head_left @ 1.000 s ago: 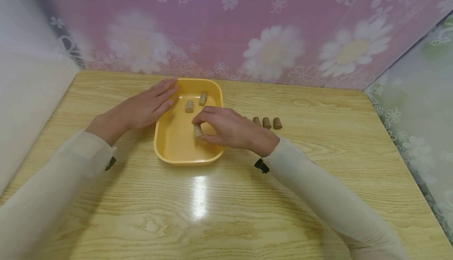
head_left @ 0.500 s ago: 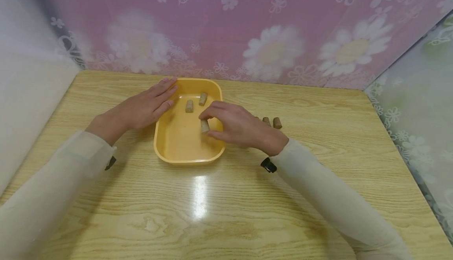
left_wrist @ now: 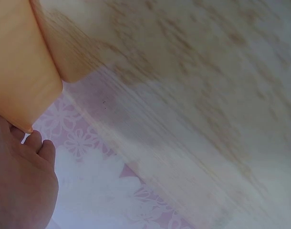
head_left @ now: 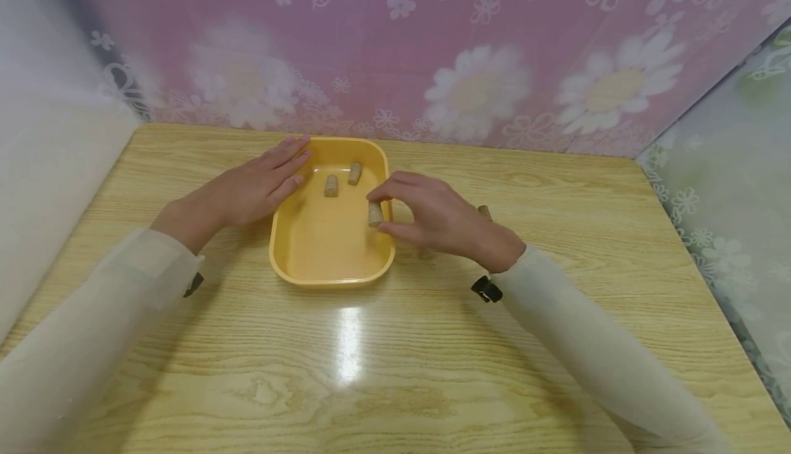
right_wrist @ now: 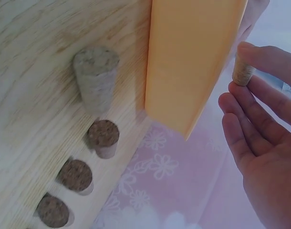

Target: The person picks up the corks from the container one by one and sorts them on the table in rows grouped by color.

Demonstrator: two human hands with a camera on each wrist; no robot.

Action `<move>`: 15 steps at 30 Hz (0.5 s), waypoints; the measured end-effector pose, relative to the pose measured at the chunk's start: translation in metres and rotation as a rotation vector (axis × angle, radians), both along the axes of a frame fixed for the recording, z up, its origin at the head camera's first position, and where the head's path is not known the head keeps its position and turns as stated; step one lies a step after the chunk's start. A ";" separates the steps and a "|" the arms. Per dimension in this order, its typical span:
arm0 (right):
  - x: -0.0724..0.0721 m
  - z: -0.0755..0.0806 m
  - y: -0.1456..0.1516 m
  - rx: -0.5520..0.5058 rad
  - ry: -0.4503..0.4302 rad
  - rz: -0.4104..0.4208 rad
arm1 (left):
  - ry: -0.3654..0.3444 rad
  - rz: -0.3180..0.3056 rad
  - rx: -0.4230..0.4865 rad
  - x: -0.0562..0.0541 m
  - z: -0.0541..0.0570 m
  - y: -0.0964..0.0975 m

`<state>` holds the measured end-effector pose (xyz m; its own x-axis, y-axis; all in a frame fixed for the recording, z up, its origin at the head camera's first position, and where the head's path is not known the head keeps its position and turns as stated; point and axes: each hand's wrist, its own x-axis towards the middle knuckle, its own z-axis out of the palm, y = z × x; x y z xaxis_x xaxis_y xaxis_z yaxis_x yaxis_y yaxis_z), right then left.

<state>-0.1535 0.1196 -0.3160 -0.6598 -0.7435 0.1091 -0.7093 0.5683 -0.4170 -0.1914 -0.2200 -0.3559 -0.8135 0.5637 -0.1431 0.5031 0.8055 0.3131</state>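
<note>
My right hand point(head_left: 441, 217) pinches a pale cork stopper point(head_left: 375, 214) between thumb and fingertips, at the right side of the yellow tray point(head_left: 312, 280). In the right wrist view the pinched cork point(right_wrist: 242, 71) is held above the height of the tray's rim. My left hand point(head_left: 247, 186) lies along the tray's left rim with its fingers extended. On the tray floor, toward the back, lie two other pale corks, one near the middle point(head_left: 331, 185) and one farther right point(head_left: 355, 173).
A row of corks stands on the wooden table point(head_left: 395, 385) right of the tray: a pale cork point(right_wrist: 96, 78), then several dark brown corks point(right_wrist: 104, 136). In the head view my right hand hides most of them. A pink floral backdrop point(head_left: 371, 49) rises behind the table.
My right hand has moved right with the pinched cork, from over the tray's middle to its right side, covering more of the row. The left hand has stayed in place.
</note>
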 end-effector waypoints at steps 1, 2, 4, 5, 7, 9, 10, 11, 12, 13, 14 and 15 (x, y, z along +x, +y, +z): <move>0.000 0.000 0.002 -0.002 0.001 -0.007 | -0.002 0.000 0.000 0.000 0.000 0.000; 0.001 0.000 0.004 -0.002 0.000 -0.015 | -0.003 0.000 -0.002 0.000 0.000 0.000; 0.002 0.000 0.007 -0.003 0.004 -0.024 | -0.004 -0.002 -0.001 0.000 0.000 0.000; 0.002 0.000 0.009 -0.006 0.003 -0.029 | -0.002 -0.002 -0.001 0.000 0.000 0.000; 0.003 0.000 0.013 -0.011 0.003 -0.037 | 0.000 -0.001 0.001 0.000 -0.001 0.000; 0.004 -0.001 0.017 -0.013 0.009 -0.042 | 0.001 -0.002 0.003 0.000 0.000 0.000; 0.005 -0.001 0.018 -0.016 0.008 -0.046 | 0.002 -0.002 0.003 0.000 0.000 0.000; 0.005 -0.002 0.020 -0.017 0.005 -0.051 | 0.002 -0.002 0.005 0.001 0.000 0.000; 0.006 -0.002 0.022 -0.017 0.005 -0.056 | 0.001 -0.002 0.006 0.001 0.000 0.000; 0.006 -0.002 0.023 -0.018 0.005 -0.061 | 0.000 -0.003 0.008 0.000 0.000 0.000; 0.006 -0.003 0.025 -0.017 0.006 -0.066 | -0.002 -0.005 0.009 0.000 0.000 0.000; 0.006 -0.003 0.027 -0.020 0.005 -0.069 | -0.003 -0.005 0.009 0.000 0.000 0.000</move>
<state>-0.1471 0.1464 -0.3195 -0.7088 -0.6939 0.1268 -0.6709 0.6078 -0.4248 -0.1911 -0.2196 -0.3559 -0.8103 0.5691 -0.1400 0.5063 0.8000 0.3219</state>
